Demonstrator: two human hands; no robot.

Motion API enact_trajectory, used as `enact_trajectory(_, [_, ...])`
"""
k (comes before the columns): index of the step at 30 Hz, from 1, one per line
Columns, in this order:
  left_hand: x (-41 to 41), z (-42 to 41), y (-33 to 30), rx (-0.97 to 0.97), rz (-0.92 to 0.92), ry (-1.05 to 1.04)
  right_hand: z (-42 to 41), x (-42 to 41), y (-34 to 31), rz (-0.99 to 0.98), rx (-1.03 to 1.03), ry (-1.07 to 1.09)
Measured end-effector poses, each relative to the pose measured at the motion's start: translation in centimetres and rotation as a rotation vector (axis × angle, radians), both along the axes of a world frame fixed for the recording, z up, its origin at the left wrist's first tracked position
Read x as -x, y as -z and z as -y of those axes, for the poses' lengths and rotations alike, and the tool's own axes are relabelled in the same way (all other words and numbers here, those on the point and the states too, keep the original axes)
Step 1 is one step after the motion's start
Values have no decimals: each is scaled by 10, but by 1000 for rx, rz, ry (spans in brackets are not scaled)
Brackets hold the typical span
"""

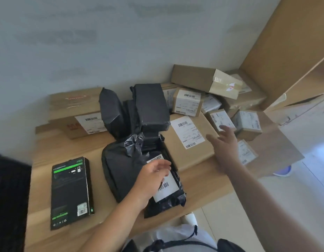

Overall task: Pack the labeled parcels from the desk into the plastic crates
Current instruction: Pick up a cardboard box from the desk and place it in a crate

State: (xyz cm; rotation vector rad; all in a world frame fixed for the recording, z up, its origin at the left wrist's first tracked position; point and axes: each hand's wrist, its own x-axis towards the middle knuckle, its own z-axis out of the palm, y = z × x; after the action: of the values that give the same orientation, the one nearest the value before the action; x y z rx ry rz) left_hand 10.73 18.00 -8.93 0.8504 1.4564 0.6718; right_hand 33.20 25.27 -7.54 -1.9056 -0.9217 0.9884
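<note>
Many labeled parcels lie on the wooden desk (203,182). A black plastic mailer (121,171) with a white barcode label sits near the front; my left hand (152,177) hovers over its label with fingers relaxed, holding nothing. A flat brown box (190,140) with a white label lies to the right. My right hand (224,140) reaches over that box's right edge, fingers spread, toward several small labeled cartons (246,122). Black wrapped parcels (150,106) are stacked behind the mailer. No crate is in view.
A black and green retail box (72,191) lies at the front left. A brown carton (76,110) stands at the back left, and a long carton (204,79) tops the back-right pile. Wooden shelving (293,51) rises on the right. A dark object (8,197) is at the left edge.
</note>
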Motion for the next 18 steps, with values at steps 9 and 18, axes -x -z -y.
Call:
enact_trajectory(9, [-75, -26, -24, -76, -189, -28, -193, -42, -21, 1015, -101, -657])
enact_trajectory(18, [-116, 1, -33, -101, -171, -264, -219, -64, -18, 1029, -227, -720])
